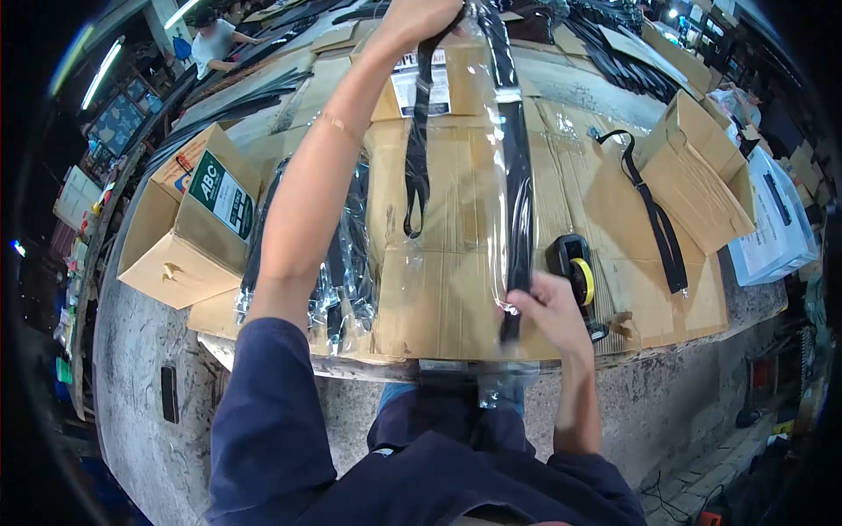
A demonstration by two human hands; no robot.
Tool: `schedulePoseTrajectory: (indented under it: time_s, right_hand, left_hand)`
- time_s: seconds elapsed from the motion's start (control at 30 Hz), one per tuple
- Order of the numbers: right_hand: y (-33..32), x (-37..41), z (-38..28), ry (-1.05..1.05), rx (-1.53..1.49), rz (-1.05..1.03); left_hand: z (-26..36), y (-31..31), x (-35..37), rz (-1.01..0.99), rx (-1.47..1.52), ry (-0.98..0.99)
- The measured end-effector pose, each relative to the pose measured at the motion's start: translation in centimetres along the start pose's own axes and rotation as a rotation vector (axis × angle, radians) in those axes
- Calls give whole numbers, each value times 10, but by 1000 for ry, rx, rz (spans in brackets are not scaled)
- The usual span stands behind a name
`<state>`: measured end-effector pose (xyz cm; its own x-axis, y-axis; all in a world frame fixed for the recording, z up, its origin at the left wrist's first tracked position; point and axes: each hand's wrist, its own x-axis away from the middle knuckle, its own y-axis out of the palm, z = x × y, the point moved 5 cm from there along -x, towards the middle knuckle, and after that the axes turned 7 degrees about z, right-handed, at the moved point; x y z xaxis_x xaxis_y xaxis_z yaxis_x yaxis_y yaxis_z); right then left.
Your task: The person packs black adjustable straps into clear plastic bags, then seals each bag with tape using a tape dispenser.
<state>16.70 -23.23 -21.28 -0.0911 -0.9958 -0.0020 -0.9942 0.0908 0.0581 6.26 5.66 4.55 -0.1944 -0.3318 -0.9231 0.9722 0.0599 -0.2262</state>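
My left hand (428,19), raised at the top of the view, is closed around the upper end of a black strap (419,131) in clear plastic. The strap hangs down in a loop over the cardboard sheet (447,289). Beside it a long clear plastic sleeve with a black strap inside (519,184) runs down to my right hand (553,309). There my thumb and fingers pinch the sleeve near its lower end. A black tape dispenser with a yellow roll (579,276) stands just right of my right hand.
Open cardboard boxes stand left (197,219) and right (693,167). Plastic-wrapped straps (355,254) lie under my left arm. Another black strap (653,210) lies at the right, near a white box (772,219). A phone (169,394) is at the lower left. Far left, a person (213,44) works.
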Motion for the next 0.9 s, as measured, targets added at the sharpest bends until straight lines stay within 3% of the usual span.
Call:
schedulePoseTrajectory:
  time_s: [0.07, 0.13, 0.17, 0.2, 0.27, 0.33, 0.37, 0.4, 0.47, 0.53, 0.6, 0.73, 0.9]
  right_hand:
    - [-1, 26, 12, 203, -91, 44]
    - [-4, 46, 24, 280, -285, 121]
    - [-4, 53, 29, 287, -282, 127]
    - [-7, 59, 37, 318, -216, 171]
    - [-13, 68, 56, 358, -147, 228]
    - [-19, 72, 87, 381, -168, 268]
    - [-20, 73, 96, 404, -163, 295]
    - [-21, 73, 105, 420, -164, 306]
    - [-22, 80, 118, 490, -86, 308]
    - [-21, 84, 122, 517, -25, 342]
    - [-18, 89, 127, 551, 39, 353]
    - [-18, 117, 139, 506, 106, 398]
    - [-26, 167, 158, 611, 61, 480]
  left_hand:
    - [-43, 22, 0, -122, -11, -192]
    - [-81, 46, 25, -262, -241, -227]
    - [-115, 66, 40, -447, -217, -378]
    - [-135, 79, 58, -432, -324, -225]
    - [-185, 103, 104, -460, -389, -242]
    - [-241, 121, 161, -448, -522, -409]
    - [-225, 117, 182, -540, -558, -632]
    - [-212, 123, 201, -556, -547, -640]
    - [-174, 127, 230, -405, -772, -439]
    - [-105, 140, 264, -628, -577, -365]
    - [-57, 151, 326, -662, -446, -122]
    - [-26, 148, 395, -794, -389, -59]
    - [-24, 140, 378, -823, -457, -15]
